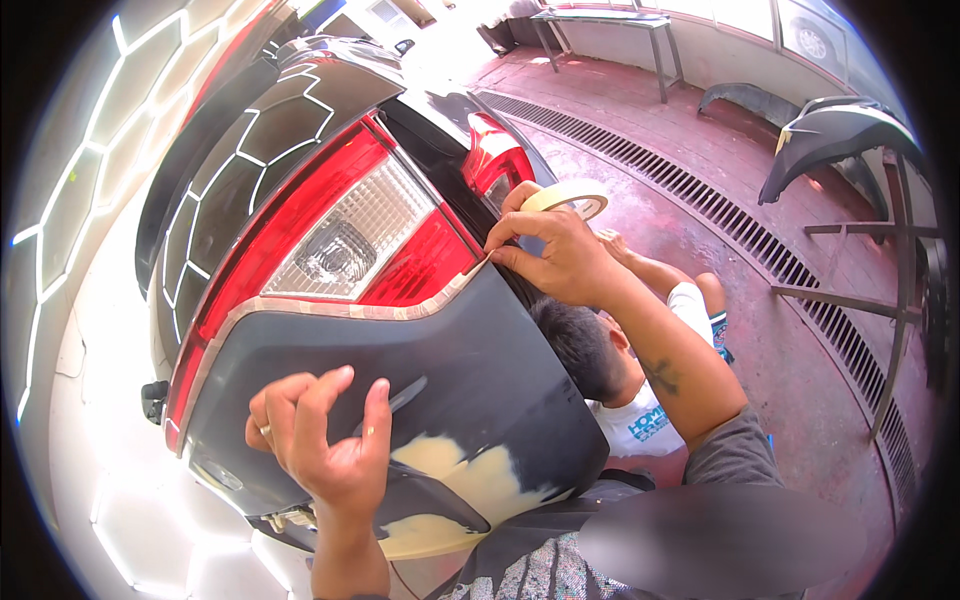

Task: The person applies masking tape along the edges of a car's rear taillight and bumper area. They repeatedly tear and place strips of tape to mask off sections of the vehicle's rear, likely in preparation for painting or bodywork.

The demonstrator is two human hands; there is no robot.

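My right hand is closed at the corner of a car's red and clear tail light. Thumb and forefinger pinch the end of a tape strip there, and a roll of cream masking tape rests against the other fingers. A strip of tape runs along the light's lower edge, where it meets the dark body panel. My left hand hovers in front of that panel, fingers loosely bent and apart, holding nothing. Beige filler patches show lower on the panel.
Another person is low beside the car, just under my right forearm. A floor drain grate curves along the right. Beyond it, a bumper sits on a metal stand. A bench stands at the back wall.
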